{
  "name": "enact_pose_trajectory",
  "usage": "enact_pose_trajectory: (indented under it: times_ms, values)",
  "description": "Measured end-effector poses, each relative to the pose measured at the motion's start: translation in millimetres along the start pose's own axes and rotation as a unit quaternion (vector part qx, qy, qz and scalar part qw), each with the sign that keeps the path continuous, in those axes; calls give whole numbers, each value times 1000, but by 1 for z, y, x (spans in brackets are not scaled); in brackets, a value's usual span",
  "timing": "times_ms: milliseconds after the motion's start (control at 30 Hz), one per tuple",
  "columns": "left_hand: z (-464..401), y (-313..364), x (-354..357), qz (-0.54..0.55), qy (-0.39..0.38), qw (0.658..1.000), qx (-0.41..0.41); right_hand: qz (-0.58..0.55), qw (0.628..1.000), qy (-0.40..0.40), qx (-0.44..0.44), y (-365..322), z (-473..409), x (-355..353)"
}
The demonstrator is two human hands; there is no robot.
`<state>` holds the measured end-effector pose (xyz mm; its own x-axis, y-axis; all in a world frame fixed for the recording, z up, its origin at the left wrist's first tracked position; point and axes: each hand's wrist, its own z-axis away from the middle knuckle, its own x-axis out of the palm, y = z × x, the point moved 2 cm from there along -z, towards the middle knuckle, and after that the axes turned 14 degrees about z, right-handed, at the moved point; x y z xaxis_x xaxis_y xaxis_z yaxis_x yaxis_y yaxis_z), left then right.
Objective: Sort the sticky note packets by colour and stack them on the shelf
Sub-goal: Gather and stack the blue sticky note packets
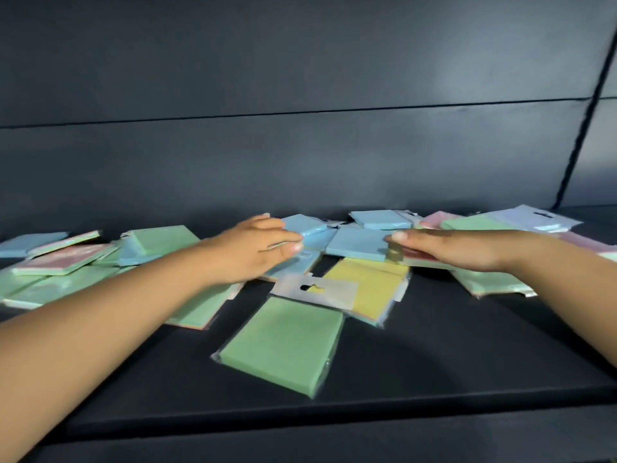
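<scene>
Sticky note packets in clear wrappers lie scattered across a dark shelf (434, 355). My left hand (253, 248) grips a blue packet (305, 227) at the shelf's middle, thumb under it and fingers over it. My right hand (460, 248) lies flat, fingers pinching the edge of another blue packet (359, 243) that rests over a pink one. A green packet (283, 345) with a white hang tab lies nearest me, and a yellow packet (370, 289) sits just behind it. Green, pink and blue packets (66, 259) pile up at the left.
A dark back panel (300, 162) closes the shelf behind the packets. More green, pink and lilac packets (534, 220) lie at the far right. A further blue packet (380, 218) sits at the back. The shelf's front edge (334, 416) runs below the green packet.
</scene>
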<state>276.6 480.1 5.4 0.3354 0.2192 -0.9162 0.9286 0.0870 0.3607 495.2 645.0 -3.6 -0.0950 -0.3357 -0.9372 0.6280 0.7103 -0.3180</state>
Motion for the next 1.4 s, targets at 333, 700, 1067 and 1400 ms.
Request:
enact_pose_trajectory:
  times_ms: [333,700,1067,1400]
  values:
    - [-46,-48,40,-23,-53,998,-25,-65,995,36,-61,47,20,-9]
    - [-62,86,53,69,-103,992,-9,-153,955,245,64,62,56,-43]
    - [-65,70,55,167,-7,983,-82,-62,972,139,178,71,71,-41]
    - [-62,71,40,480,89,860,-149,-85,968,195,134,54,70,-38]
